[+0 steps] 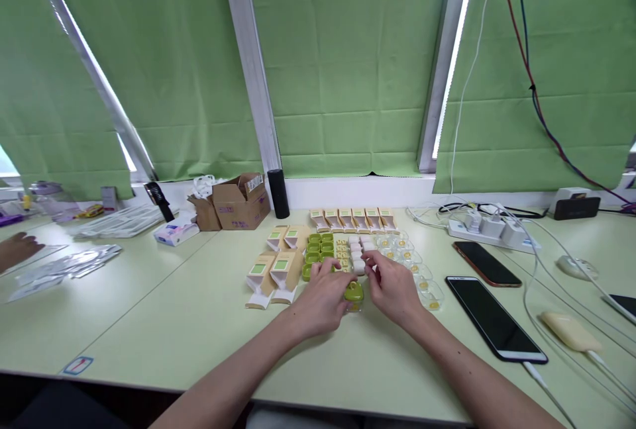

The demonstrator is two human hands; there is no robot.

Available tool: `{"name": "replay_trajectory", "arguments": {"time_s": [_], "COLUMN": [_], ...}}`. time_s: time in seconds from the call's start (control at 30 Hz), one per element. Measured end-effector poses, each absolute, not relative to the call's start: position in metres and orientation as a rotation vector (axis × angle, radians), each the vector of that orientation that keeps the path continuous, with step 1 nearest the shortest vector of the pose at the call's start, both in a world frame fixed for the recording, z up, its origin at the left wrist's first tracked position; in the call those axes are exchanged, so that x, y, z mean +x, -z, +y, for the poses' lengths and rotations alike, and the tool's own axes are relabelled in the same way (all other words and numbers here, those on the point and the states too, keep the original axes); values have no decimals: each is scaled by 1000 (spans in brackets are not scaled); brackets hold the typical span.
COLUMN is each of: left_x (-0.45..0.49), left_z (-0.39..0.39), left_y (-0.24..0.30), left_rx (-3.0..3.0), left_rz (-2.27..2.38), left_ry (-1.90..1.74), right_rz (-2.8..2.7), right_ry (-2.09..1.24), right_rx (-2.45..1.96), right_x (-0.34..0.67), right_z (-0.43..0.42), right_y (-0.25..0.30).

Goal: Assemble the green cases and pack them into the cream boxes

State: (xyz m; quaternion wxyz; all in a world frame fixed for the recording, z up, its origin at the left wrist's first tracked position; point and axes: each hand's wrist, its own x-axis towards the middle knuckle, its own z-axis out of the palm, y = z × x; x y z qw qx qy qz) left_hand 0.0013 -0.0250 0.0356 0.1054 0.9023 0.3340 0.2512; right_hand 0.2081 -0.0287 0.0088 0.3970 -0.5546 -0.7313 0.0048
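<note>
My left hand (322,296) is closed around a small clear container with a green lid (354,292), which rests on the table. Just right of it, my right hand (393,286) has its thumb and fingertips pinched together beside the white blocks (358,267); whatever may be between them is too small to make out. Behind my left hand stand rows of green lids (313,257). Small yellow-printed pieces (342,250) lie between those and the white blocks. Several clear containers with yellow centres (430,293) line up to the right of my right hand.
Folded cartons (284,270) stand at left, with another row of cartons (354,220) behind. A phone (494,316), a second phone (485,262) and a power strip (494,234) with loose cables are at right. Farther left are a cardboard box (242,204) and another person's hand (20,249).
</note>
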Motion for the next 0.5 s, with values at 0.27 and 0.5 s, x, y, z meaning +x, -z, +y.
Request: {"name": "replay_trajectory", "arguments": {"time_s": [0.27, 0.5], "left_x": [-9, -1], "left_z": [-3, 13], "left_y": [-58, -73], "left_rx": [2348, 2224], "left_rz": [1225, 1260], "left_ry": [-889, -1033], "right_rz": [-1610, -1197], "right_ry": [-542, -1282], "right_rx": [-1134, -690], "right_x": [202, 191], "right_z": [-28, -26], "right_y": [-14, -15]}}
